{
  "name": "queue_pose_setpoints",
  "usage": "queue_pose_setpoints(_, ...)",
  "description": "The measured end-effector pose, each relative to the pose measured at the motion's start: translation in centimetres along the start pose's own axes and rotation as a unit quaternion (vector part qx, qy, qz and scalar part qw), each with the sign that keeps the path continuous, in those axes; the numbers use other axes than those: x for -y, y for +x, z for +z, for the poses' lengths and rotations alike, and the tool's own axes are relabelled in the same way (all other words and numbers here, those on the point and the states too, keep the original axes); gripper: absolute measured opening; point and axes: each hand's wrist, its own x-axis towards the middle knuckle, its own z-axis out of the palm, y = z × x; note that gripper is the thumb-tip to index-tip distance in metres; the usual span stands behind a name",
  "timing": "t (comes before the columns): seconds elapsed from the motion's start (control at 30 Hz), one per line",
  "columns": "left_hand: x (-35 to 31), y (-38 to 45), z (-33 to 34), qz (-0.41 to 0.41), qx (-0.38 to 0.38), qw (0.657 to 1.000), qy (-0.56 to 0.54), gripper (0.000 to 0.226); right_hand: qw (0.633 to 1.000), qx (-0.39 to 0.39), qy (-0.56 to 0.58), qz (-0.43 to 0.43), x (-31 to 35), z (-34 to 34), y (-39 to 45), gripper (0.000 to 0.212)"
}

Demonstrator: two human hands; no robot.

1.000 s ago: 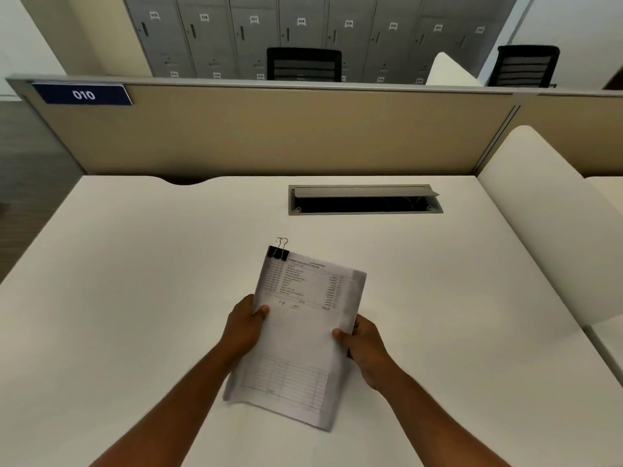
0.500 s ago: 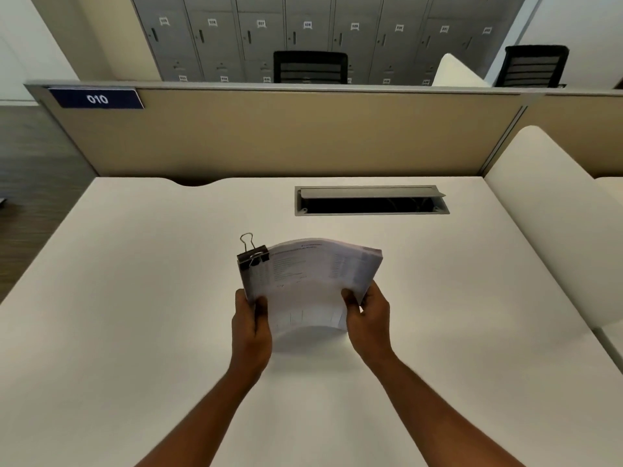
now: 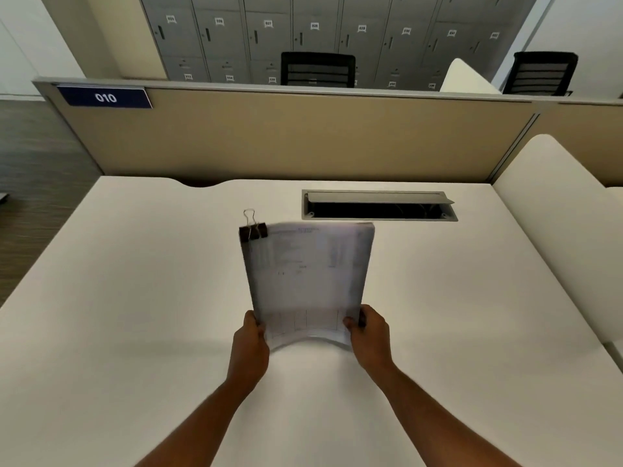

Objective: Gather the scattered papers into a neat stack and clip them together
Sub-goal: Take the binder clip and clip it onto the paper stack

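A stack of printed papers [image 3: 305, 278] is held upright over the middle of the white desk [image 3: 135, 315], its bottom edge bowed just above or on the surface. A black binder clip [image 3: 253, 230] with silver handles pinches the stack's top left corner. My left hand [image 3: 251, 337] grips the lower left corner and my right hand [image 3: 369, 333] grips the lower right corner. The sheets look blurred from motion.
An open grey cable tray [image 3: 379, 206] is set into the desk just behind the papers. A beige partition [image 3: 286, 139] with a blue "010" sign [image 3: 105, 97] closes the far edge. A white divider [image 3: 553, 230] rises at the right. Lockers and two black chairs stand beyond.
The stack went from lying tilted on the desk to standing upright. Both hands slid down to its bottom corners and the sheets straightened from a bent shape.
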Motion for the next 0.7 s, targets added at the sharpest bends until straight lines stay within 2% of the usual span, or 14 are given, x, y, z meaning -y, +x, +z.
queue_pose_setpoints(0.17,-0.5,2.3,-1.4,-0.005,0.000,1.000,0.025,0.012,0.998,0.010,0.040,0.041,1.3,0.7,1.4,0.020)
queue_pose_setpoints(0.3,0.8,5.6,-2.7,-0.041,0.003,0.999,0.030,0.012,0.997,0.014,0.046,0.057,3.2,2.8,3.1,0.028)
queue_pose_setpoints(0.7,2.0,20.2,-6.8,-0.100,0.045,0.992,0.063,0.020,0.996,0.044,0.012,0.076,9.9,9.9,13.0,0.027)
